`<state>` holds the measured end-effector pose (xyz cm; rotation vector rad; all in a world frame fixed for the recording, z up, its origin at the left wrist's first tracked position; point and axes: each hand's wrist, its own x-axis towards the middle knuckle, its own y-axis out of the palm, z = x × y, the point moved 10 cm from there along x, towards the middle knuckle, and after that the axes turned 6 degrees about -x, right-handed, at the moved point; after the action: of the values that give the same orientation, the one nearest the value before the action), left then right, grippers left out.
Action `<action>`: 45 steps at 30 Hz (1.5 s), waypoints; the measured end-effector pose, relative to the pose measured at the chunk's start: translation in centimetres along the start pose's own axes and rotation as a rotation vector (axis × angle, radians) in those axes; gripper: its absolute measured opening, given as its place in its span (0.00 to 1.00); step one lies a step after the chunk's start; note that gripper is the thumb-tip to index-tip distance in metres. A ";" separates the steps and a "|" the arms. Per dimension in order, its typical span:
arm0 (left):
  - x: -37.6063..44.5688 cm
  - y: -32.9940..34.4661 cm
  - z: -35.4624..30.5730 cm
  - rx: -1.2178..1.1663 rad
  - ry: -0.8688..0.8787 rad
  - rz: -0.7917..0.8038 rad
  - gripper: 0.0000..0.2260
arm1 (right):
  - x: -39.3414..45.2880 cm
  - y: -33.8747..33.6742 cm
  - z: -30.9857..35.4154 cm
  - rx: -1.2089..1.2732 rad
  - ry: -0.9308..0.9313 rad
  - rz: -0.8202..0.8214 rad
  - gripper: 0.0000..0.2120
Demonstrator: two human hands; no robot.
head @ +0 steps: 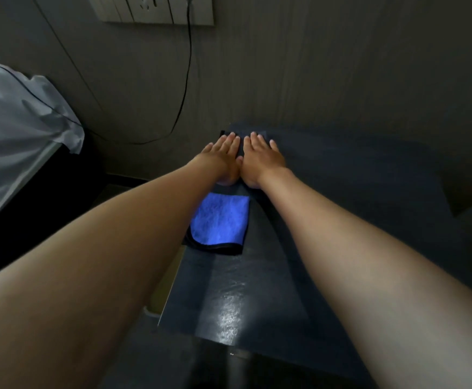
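Both hands lie flat, fingers straight and close together, on a dark cloth [242,133] at the far end of the table [229,304], just before the wall [313,80]. The left hand [223,153] and the right hand [260,155] press side by side, their inner edges touching, and neither grips anything. The dark cloth looks flat and squared, with a darker corner showing past the left fingertips. It is nearly the same tone as the table, and the hands cover most of it, so its full outline and its weave are hard to make out. Nearer the camera, between the two forearms, lies a bright blue cloth [220,220]: folded, fluffy like microfibre, edged in black trim with a rounded near corner. The left forearm hides its left side. The table is a long dark slab with a smooth, glossy skin that throws back a pale streak of light; its near end is cut off by the forearms. The wall is matt grey with a faint vertical grain. A thin black cable [188,80] hangs down it from a white socket panel [156,8], cropped at the top edge. On the left a bed [13,122] shows crumpled white sheeting.
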<state>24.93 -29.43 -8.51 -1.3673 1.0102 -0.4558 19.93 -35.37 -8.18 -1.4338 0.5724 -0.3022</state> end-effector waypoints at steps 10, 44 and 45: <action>4.2 -0.7 -3.3 0.026 0.011 -0.013 0.27 | 1.8 -0.6 -5.0 -0.025 0.053 -0.046 0.29; 3.8 3.3 -33.6 -0.002 0.237 -0.060 0.26 | -12.6 1.3 -32.7 0.070 0.319 -0.058 0.28; 2.9 3.5 -33.9 -0.004 0.241 -0.066 0.26 | -13.4 1.5 -32.6 0.071 0.324 -0.055 0.28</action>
<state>-1.75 -50.83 -9.08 -1.3743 1.1641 -0.6809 -9.03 -55.61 -8.24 -1.3423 0.7775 -0.5999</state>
